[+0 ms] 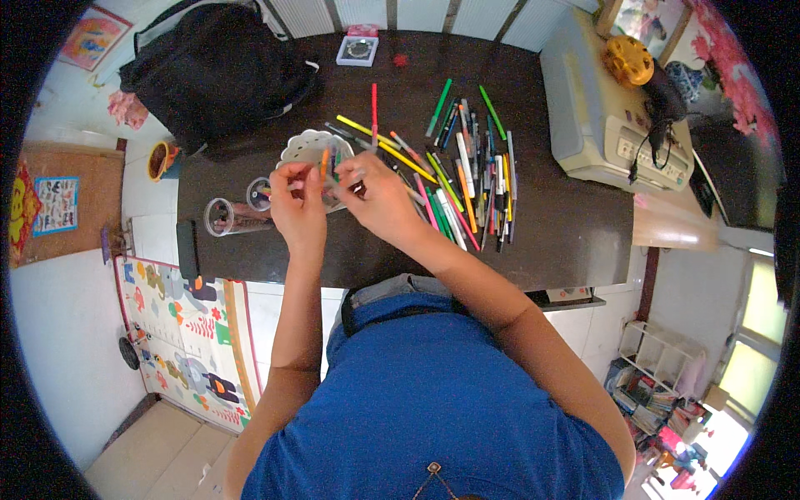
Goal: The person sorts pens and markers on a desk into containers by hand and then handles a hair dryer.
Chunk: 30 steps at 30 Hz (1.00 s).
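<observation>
Both hands are raised over a white basket with a scalloped rim (300,142), near the left part of the dark table (550,250). My left hand (299,194) has its fingers bent at the basket's left side; what lies between them is unclear. Close beside it, my right hand (378,197) pinches a slim, blurred item, perhaps a pen. An orange pen (325,161) shows between the hands. Two clear plastic cups (219,217) lie on their sides to the left. Right of the hands spreads a pile of markers and pens (465,181), with a red marker (374,112) beyond the basket.
A black bag (219,75) fills the table's back left. At the back stand a small white-framed box (357,51) and a red item (400,60). The printer (612,119) at the right has a dark cable on it. A black object (187,249) lies at the left edge.
</observation>
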### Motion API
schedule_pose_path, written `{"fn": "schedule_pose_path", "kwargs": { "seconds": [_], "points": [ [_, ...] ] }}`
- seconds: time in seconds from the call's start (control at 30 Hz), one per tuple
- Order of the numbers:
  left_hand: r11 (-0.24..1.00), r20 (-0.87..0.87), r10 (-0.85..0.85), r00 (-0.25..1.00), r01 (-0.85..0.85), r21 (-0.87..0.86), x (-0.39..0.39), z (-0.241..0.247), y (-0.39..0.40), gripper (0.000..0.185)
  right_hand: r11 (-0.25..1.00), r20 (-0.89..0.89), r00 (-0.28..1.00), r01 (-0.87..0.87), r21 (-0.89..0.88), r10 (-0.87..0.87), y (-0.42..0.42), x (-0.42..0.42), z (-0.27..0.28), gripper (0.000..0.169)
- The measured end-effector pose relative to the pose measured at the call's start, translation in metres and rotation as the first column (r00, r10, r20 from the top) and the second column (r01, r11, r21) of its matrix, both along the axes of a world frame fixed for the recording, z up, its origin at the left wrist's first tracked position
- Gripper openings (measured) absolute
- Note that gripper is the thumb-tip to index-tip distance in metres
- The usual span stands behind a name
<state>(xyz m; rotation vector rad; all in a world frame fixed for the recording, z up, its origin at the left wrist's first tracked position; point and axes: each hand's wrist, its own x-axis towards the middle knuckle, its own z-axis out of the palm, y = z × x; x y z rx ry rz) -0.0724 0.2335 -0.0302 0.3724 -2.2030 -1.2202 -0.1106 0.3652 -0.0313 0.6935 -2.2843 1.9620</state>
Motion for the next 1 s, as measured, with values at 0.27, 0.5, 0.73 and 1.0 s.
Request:
{"fn": "schedule_pose_path", "kwargs": {
  "seconds": [0.27,0.5,0.73,1.0],
  "points": [
    [0.989,-0.04,-0.042,0.998,0.036,-0.145,0.004,-0.004,0.019,0.015,0.967,-0.028,0.985,0.173,0.186,-0.171,0.062,-0.004,-0.028,0.024],
    [0.894,0.304,-0.428,0.851,0.447,0.007,-0.002,-0.072,0.075,0.015,0.401,-0.046,0.734,0.421,0.814,-0.678,0.226,-0.007,-0.131,0.038],
    [0.814,0.89,-0.265,0.372,0.581,0.0,-0.018,-0.142,0.115,0.069,0.317,0.217,0.681,0.022,0.948,-0.699,0.234,0.022,-0.125,0.065],
    [0.873,0.955,-0.131,0.265,0.488,-0.016,-0.042,-0.118,0.166,0.066,0.4,0.244,0.691,0.071,0.914,-0.681,0.214,0.017,-0.143,0.049]
  ]
}}
